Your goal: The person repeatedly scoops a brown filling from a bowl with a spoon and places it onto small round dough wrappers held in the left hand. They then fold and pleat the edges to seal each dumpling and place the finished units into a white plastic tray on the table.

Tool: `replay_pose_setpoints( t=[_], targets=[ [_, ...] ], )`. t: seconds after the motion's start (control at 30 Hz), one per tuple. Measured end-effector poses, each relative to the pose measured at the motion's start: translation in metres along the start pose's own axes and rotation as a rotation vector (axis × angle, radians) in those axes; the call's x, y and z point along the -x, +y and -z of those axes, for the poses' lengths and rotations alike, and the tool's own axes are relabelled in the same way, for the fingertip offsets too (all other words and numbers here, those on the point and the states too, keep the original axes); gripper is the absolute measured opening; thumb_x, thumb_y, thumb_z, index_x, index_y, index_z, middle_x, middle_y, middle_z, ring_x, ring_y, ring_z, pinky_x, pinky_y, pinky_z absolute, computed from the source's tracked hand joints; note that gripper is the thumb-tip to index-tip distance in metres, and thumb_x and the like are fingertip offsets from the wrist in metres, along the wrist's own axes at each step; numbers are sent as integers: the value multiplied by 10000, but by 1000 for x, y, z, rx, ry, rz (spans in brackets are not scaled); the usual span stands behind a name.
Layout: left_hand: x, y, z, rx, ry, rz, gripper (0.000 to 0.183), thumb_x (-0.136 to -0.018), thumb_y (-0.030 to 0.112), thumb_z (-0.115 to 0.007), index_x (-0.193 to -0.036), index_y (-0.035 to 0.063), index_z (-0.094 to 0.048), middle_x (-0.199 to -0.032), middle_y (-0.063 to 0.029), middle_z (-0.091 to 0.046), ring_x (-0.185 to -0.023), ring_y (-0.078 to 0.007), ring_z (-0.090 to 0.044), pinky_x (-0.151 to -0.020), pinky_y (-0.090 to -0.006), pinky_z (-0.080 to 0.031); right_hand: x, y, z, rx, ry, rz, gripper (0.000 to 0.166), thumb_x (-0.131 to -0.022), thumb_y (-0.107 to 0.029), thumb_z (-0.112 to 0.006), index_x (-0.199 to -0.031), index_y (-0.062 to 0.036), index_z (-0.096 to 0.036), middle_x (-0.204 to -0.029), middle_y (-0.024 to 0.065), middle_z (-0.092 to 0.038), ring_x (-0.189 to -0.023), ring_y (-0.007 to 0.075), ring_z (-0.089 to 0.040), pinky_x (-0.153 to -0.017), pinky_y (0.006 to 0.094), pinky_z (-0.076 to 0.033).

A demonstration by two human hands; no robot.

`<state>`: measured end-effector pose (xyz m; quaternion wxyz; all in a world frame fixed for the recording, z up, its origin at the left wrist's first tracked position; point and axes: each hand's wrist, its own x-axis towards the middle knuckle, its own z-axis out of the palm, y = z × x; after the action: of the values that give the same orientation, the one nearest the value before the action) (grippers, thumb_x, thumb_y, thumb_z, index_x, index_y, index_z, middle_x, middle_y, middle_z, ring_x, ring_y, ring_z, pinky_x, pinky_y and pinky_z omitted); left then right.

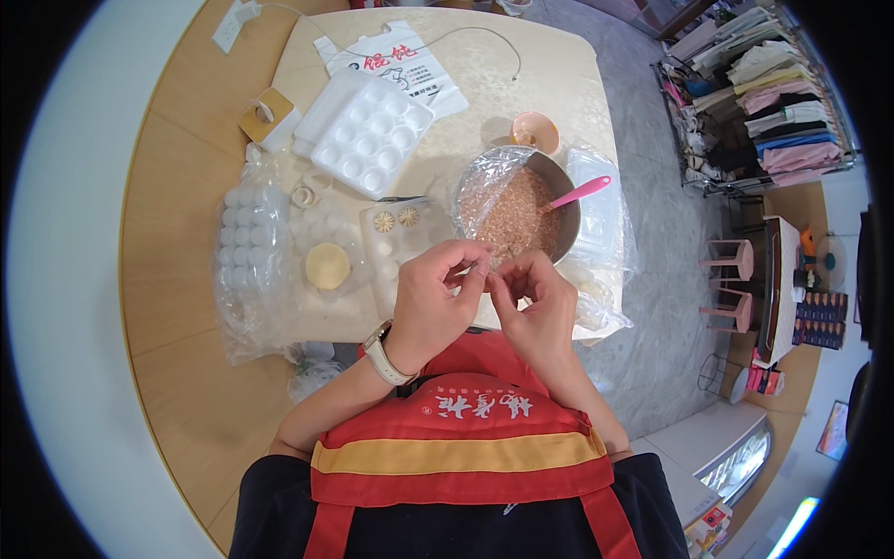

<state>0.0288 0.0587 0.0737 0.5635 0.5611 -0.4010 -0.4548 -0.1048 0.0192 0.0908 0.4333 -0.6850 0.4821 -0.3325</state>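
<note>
My left hand (443,286) and my right hand (534,293) meet fingertip to fingertip at the near edge of a metal bowl. Between them the fingers pinch something small and pale; it is mostly hidden, and I cannot tell what it is. Minced filling (510,209) fills the bowl, partly under clear plastic film, with a pink-handled utensil (583,191) stuck in it. To the left, two pleated dumplings (396,219) sit in a white plastic tray (374,279). A stack of round dough wrappers (327,266) lies further left, on clear plastic.
Another white tray with round hollows (374,136) lies at the back left, beside a printed plastic bag (426,77). A pink bowl (535,133) stands behind the metal bowl. Clear plastic containers (594,209) are at its right. Bagged trays (244,244) line the table's left edge.
</note>
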Motion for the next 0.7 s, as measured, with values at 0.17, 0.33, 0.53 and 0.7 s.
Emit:
replay_pose_setpoints(
  t=[0.17, 0.33, 0.53, 0.7],
  targets=[
    [1, -6, 3, 82, -18, 7, 81, -896, -31, -575, -962, -51, -618, -1091, -121, -666, -922, -139, -656, -771, -256, -552, -1, 1, -1, 67, 17, 24, 87, -816, -20, -701, -822, 22, -624, -672, 82, -639, -569, 94, -607, -516, 235, -472],
    [6, 0, 0, 30, 52, 34, 42, -873, -48, -575, -911, -47, -593, -1101, -136, -659, -932, -146, -653, -789, -272, -554, 2, 1, -2, -1, 27, -104, 124, -812, -35, -711, -782, 25, -607, -662, 86, -650, -580, 78, -608, -510, 235, -474],
    [2, -1, -3, -142, 76, -150, 68, -860, -58, -582, -924, -48, -599, -1074, -147, -667, -911, -148, -655, -780, -277, -557, 5, 0, -3, 64, 2, -39, 129, -802, -36, -718, -781, 17, -603, -669, 81, -644, -576, 88, -613, -510, 238, -478],
    [2, 2, 1, -97, 7, -123, 68, -876, -41, -570, -930, -49, -611, -1097, -142, -662, -929, -139, -646, -764, -264, -552, 3, -7, 1, 89, 1, 35, 84, -809, -16, -702, -826, 10, -624, -679, 66, -641, -589, 101, -626, -530, 236, -489]
  ],
)
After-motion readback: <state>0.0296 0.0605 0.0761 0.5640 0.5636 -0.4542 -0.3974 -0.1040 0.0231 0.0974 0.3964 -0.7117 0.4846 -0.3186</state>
